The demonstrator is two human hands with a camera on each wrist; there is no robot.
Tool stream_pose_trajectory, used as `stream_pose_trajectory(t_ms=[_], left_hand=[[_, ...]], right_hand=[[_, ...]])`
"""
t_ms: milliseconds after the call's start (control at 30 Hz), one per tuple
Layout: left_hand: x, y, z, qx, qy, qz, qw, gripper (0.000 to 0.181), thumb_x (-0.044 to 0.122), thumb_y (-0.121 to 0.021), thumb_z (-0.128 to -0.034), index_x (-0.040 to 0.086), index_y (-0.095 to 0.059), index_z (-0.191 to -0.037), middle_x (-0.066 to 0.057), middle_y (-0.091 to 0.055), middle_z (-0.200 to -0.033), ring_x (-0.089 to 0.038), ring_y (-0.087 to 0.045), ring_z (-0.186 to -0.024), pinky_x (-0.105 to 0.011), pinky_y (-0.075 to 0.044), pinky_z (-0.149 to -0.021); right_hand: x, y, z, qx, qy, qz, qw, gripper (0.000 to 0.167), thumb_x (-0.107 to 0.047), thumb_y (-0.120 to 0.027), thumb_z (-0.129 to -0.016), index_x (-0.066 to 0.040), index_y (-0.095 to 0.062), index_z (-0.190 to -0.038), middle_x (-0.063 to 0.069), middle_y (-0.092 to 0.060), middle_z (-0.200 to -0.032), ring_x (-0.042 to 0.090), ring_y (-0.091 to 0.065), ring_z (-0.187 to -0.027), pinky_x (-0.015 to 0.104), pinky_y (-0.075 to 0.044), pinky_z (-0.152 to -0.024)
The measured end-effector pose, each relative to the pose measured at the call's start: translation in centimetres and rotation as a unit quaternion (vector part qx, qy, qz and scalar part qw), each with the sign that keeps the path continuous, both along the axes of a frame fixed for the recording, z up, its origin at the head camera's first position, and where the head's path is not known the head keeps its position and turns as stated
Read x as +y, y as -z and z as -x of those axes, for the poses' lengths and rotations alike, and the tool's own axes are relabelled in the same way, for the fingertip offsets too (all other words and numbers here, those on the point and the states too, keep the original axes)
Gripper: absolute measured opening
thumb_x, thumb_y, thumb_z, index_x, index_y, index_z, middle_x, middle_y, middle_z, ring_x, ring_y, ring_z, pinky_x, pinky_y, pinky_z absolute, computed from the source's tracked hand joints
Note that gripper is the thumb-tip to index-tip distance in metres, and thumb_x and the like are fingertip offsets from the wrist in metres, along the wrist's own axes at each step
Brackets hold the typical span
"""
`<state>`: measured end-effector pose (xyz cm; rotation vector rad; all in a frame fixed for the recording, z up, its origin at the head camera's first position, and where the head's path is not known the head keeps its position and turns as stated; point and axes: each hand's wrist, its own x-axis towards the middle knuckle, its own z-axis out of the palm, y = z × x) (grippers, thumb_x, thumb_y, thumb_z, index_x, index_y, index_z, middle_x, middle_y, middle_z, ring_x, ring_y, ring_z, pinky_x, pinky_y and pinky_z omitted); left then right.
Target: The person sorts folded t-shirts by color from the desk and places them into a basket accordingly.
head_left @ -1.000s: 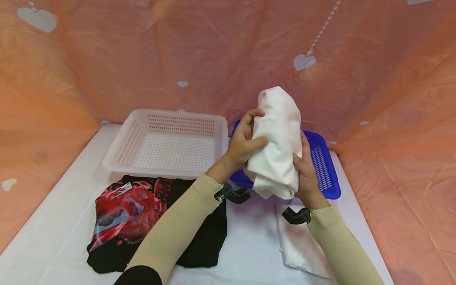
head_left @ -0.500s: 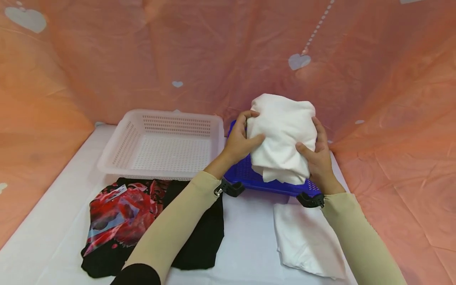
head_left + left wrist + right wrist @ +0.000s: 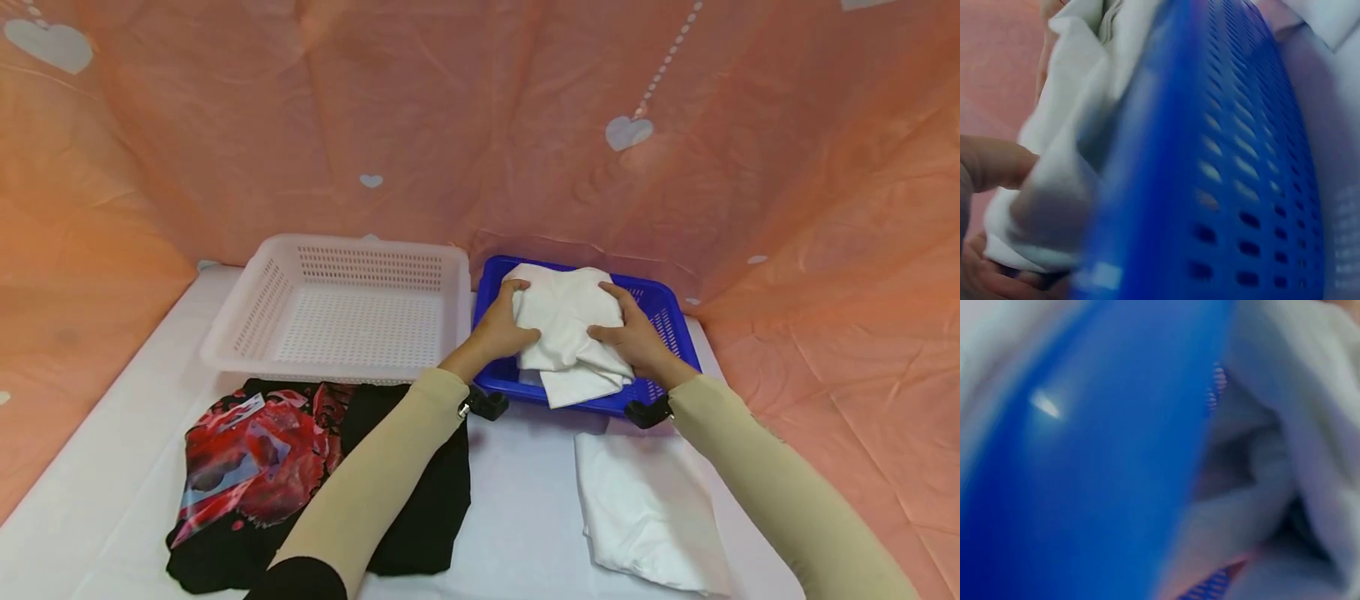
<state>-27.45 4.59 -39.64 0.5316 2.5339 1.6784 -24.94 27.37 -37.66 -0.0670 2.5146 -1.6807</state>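
A folded white cloth (image 3: 566, 321) lies at the blue basket (image 3: 678, 333), its lower flap over the basket's near rim. My left hand (image 3: 500, 327) grips the cloth's left side, thumb on top. On its right side my right hand (image 3: 633, 333) holds it the same way. In the left wrist view the cloth (image 3: 1072, 125) is between the left thumb and fingers, beside the blue basket's wall (image 3: 1247, 156). The right wrist view shows the blurred basket rim (image 3: 1097, 456) and loose folds of cloth (image 3: 1310, 412); the right fingers are mostly hidden there.
A white basket (image 3: 360, 373) stands left of the blue one. In front of it lie a black and red printed garment (image 3: 262, 467) and black cloth (image 3: 423, 508). Another folded white cloth (image 3: 648, 508) lies at the front right. An orange curtain (image 3: 450, 108) hangs behind.
Both hands have lowered the white cloth from above the blue basket down to it. The cloth has turned flatter, and the hands have moved closer together since half a second ago.
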Motion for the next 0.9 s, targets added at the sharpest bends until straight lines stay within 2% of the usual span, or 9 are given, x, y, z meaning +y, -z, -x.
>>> stream_pose_trajectory(t_ms=[100,167,267,333,433,533,633,800,900], left_hand=[[0.1,0.5,0.1,-0.023,0.007,0.057,0.9981,0.079,0.000,-0.072,-0.0714,0.007,-0.034,-0.141,-0.023,-0.046,-0.139,-0.033,-0.047,-0.125,-0.042,-0.039,-0.107],[0.2,0.5,0.2,-0.044,0.004,0.101,0.9939,0.081,0.000,-0.073,-0.0714,0.008,-0.033,-0.142,-0.025,-0.043,-0.139,-0.035,-0.047,-0.124,-0.042,-0.041,-0.105],[0.3,0.2,0.1,-0.078,-0.007,0.157,0.9846,0.083,0.003,-0.076,-0.0719,0.009,-0.033,-0.142,-0.027,-0.040,-0.138,-0.037,-0.049,-0.122,-0.043,-0.045,-0.102],[0.3,0.0,-0.1,-0.091,-0.014,0.174,0.9804,0.082,0.007,-0.079,-0.0724,0.009,-0.034,-0.142,-0.027,-0.039,-0.137,-0.038,-0.050,-0.122,-0.042,-0.046,-0.101],[0.4,0.0,-0.2,-0.086,-0.007,0.166,0.9823,0.083,0.011,-0.080,-0.0724,0.008,-0.036,-0.142,-0.025,-0.042,-0.137,-0.036,-0.049,-0.124,-0.042,-0.045,-0.102],[0.3,0.1,-0.1,-0.073,0.011,0.137,0.9877,0.084,0.013,-0.079,-0.0728,0.008,-0.035,-0.144,-0.021,-0.043,-0.141,-0.034,-0.046,-0.128,-0.042,-0.043,-0.104],[0.2,0.0,-0.1,-0.071,0.018,0.120,0.9901,0.085,0.013,-0.079,-0.0736,0.009,-0.033,-0.146,-0.020,-0.041,-0.144,-0.033,-0.046,-0.129,-0.043,-0.042,-0.105],[0.0,-0.7,-0.8,-0.075,0.006,0.124,0.9894,0.084,0.016,-0.078,-0.0762,0.011,-0.033,-0.146,-0.022,-0.037,-0.144,-0.035,-0.048,-0.127,-0.044,-0.043,-0.104],[-0.2,-1.2,-2.2,-0.045,0.005,0.116,0.9923,0.076,0.017,-0.075,-0.0796,0.008,-0.036,-0.144,-0.023,-0.041,-0.142,-0.035,-0.048,-0.127,-0.045,-0.042,-0.105]], right_hand=[[-0.5,0.9,0.1,-0.025,-0.022,0.003,0.9994,0.085,0.009,-0.060,-0.084,-0.016,-0.017,-0.153,0.025,-0.031,-0.142,0.025,-0.050,-0.109,0.019,-0.051,-0.075],[-0.9,1.5,0.2,-0.038,-0.034,-0.008,0.9987,0.086,0.011,-0.060,-0.083,-0.015,-0.017,-0.153,0.025,-0.030,-0.143,0.028,-0.050,-0.111,0.022,-0.051,-0.077],[-1.5,2.5,0.0,-0.036,-0.054,-0.040,0.9971,0.084,0.009,-0.062,-0.083,-0.014,-0.019,-0.152,0.025,-0.026,-0.147,0.035,-0.045,-0.120,0.032,-0.047,-0.091],[-1.6,3.2,-0.2,-0.028,-0.062,-0.057,0.9961,0.082,0.007,-0.063,-0.084,-0.012,-0.020,-0.152,0.024,-0.026,-0.149,0.037,-0.043,-0.123,0.038,-0.043,-0.096],[-1.3,4.0,-0.4,-0.012,-0.060,-0.084,0.9946,0.079,0.005,-0.063,-0.085,-0.010,-0.022,-0.151,0.024,-0.026,-0.151,0.038,-0.041,-0.126,0.047,-0.039,-0.102],[-0.6,4.5,-0.4,0.001,-0.039,-0.118,0.9923,0.077,0.004,-0.062,-0.085,-0.012,-0.025,-0.151,0.023,-0.026,-0.153,0.039,-0.039,-0.128,0.051,-0.037,-0.105],[0.1,4.5,-0.3,0.000,-0.018,-0.148,0.9887,0.076,0.000,-0.061,-0.086,-0.013,-0.026,-0.151,0.023,-0.025,-0.155,0.041,-0.033,-0.134,0.055,-0.032,-0.109],[1.0,3.2,-1.2,-0.038,-0.009,-0.145,0.9886,0.075,-0.011,-0.061,-0.091,-0.011,-0.019,-0.153,0.029,-0.022,-0.154,0.045,-0.026,-0.140,0.058,-0.033,-0.109],[1.8,1.6,-2.8,-0.047,-0.016,-0.138,0.9891,0.071,-0.019,-0.060,-0.094,-0.008,-0.021,-0.152,0.031,-0.025,-0.152,0.047,-0.029,-0.139,0.058,-0.038,-0.105]])
